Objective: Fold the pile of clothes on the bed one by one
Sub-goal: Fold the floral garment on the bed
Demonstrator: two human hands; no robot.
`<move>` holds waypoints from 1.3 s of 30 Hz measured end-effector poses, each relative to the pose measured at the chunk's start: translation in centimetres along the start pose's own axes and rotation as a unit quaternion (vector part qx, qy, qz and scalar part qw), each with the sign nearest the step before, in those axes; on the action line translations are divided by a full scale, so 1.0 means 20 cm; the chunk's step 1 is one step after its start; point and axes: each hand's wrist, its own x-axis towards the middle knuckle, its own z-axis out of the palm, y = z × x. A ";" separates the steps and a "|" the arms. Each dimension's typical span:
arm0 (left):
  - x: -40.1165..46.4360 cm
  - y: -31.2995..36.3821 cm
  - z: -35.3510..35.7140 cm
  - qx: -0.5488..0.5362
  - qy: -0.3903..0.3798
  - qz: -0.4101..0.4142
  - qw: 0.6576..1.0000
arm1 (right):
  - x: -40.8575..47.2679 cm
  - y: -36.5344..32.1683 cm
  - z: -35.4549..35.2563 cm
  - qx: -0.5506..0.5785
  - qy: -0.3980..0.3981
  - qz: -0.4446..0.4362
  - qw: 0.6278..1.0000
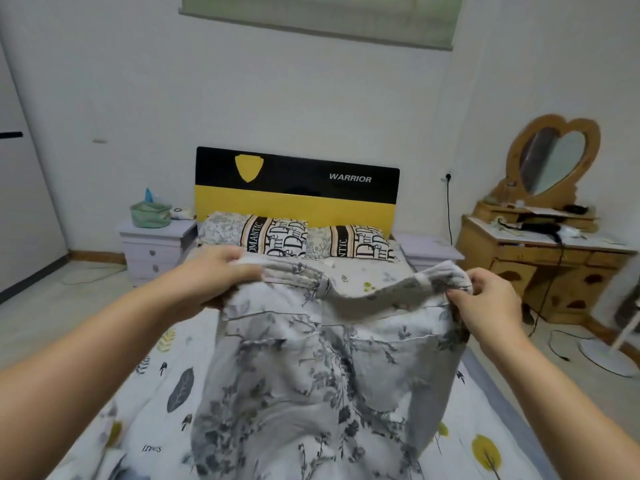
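A pair of white trousers with a grey flower print (311, 368) hangs in the air in front of me, above the bed (159, 386). Its waistband is at the top and two back pockets face me. My left hand (211, 275) grips the left end of the waistband. My right hand (488, 299) pinches the right end, where the band is turned over. The waistband sags between the two hands. The trouser legs drop out of view at the bottom edge. No other clothes of the pile show.
The bed has a leaf-print sheet and two pillows (298, 237) against a black and yellow headboard (294, 188). A nightstand (156, 244) stands on each side. At the right are a wooden dressing table (540, 258) with a heart mirror, floor cables and a fan base (606, 355).
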 end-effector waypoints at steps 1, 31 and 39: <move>-0.02 0.03 0.05 -0.046 -0.021 0.002 0.999 | -0.03 -0.03 0.02 0.040 -0.020 0.015 0.999; -0.14 0.23 0.37 -0.064 -0.201 0.193 0.958 | -0.30 -0.39 0.00 0.475 -0.290 0.004 0.831; -0.08 0.16 0.47 -0.135 -0.151 0.190 0.961 | -0.30 -0.41 0.01 0.314 -0.100 -0.130 0.935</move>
